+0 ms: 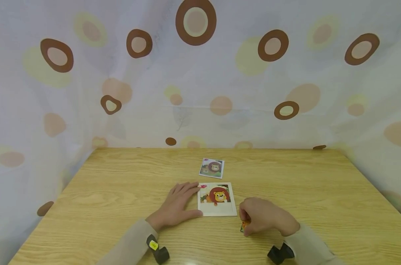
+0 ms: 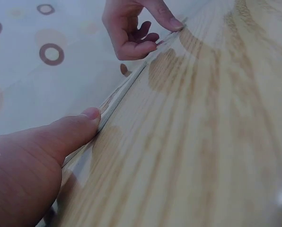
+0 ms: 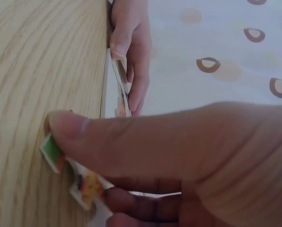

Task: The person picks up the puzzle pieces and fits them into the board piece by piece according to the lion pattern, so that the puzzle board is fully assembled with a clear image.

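Right grip (image 1: 264,215): narrow, with thumb and curled fingers pinching a puzzle piece (image 1: 244,226).
Puzzle piece: held low over the wood-grain surface (image 1: 120,180), near the lower right corner of the puzzle tray (image 1: 217,211); orange and green print shows, and the right wrist view has a green corner and a spotted yellow patch sticking out past the thumb. Whether it touches the surface cannot be told.
Left grip (image 1: 178,207): wide, fingers extended, thumb well apart from them, holding nothing between.
Left-side contact: fingertips at the tray's upper left corner, thumb at its lower left one; in the left wrist view the thumb tip lies against the edge.
Puzzle tray: flat on the surface between both hands, with a pale border.
Lion picture (image 1: 219,195): in the tray's upper part, brown mane around a yellow face, pink shape at upper left; the strip below is plain white.
Printed card (image 1: 211,168): flat just beyond the tray, apart from it, also showing a lion.
Sleeves (image 1: 129,243): beige, on both arms.
Backdrop (image 1: 207,73): pale sheet with brown rings and faint spots.
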A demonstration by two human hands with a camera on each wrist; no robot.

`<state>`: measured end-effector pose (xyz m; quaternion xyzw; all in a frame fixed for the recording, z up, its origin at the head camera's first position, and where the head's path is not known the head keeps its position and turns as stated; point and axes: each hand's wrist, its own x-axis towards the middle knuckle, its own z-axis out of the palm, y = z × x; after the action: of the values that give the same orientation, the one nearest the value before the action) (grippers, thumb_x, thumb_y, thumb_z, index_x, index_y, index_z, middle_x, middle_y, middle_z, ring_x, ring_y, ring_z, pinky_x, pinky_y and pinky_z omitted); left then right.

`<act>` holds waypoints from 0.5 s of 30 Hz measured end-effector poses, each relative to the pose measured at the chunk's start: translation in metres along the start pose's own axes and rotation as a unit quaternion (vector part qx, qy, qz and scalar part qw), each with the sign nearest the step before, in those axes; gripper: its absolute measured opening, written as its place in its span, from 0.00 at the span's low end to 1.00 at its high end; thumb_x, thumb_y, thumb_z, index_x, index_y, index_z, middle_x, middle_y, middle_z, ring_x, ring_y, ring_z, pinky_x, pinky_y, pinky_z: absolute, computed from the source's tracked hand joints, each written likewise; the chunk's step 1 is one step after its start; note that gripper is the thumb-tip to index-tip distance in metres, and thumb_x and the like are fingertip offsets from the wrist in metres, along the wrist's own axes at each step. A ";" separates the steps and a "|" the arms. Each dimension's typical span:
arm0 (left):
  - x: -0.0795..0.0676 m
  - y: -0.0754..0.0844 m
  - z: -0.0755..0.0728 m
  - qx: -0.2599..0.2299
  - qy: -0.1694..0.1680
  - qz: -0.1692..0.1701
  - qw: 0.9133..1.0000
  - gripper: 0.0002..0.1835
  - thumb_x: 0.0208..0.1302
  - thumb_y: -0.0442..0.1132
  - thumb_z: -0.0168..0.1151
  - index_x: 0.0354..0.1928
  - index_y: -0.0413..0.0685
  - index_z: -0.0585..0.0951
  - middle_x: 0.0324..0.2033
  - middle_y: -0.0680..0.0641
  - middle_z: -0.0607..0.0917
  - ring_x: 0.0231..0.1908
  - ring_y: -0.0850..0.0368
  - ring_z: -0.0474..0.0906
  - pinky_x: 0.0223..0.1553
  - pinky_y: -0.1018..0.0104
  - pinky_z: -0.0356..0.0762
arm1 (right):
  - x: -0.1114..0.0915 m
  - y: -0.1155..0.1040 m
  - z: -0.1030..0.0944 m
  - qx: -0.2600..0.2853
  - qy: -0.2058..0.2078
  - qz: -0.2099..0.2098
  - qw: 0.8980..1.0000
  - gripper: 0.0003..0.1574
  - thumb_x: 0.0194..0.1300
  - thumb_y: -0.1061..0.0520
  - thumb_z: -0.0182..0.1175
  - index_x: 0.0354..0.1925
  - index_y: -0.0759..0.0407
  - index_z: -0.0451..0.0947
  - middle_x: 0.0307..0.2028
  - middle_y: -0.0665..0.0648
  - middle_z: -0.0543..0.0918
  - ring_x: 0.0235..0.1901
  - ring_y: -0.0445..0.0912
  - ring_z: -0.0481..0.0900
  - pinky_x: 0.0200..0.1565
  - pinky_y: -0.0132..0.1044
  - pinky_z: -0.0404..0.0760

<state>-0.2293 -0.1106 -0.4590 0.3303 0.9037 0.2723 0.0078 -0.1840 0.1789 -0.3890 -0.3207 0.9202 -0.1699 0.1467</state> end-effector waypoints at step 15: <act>0.000 -0.001 0.001 -0.003 0.010 0.009 1.000 0.41 0.59 0.62 0.62 0.69 0.48 0.67 0.71 0.50 0.64 0.71 0.44 0.55 0.71 0.38 0.42 | 0.016 0.015 0.003 0.152 0.047 -0.116 0.980 0.06 0.66 0.61 0.60 0.38 0.58 0.71 0.24 0.45 0.69 0.23 0.32 0.62 0.25 0.25 0.65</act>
<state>-0.2297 -0.1110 -0.4604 0.3356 0.8999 0.2784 -0.0031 -0.2031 0.1793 -0.4006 -0.3912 0.8457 -0.3389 0.1301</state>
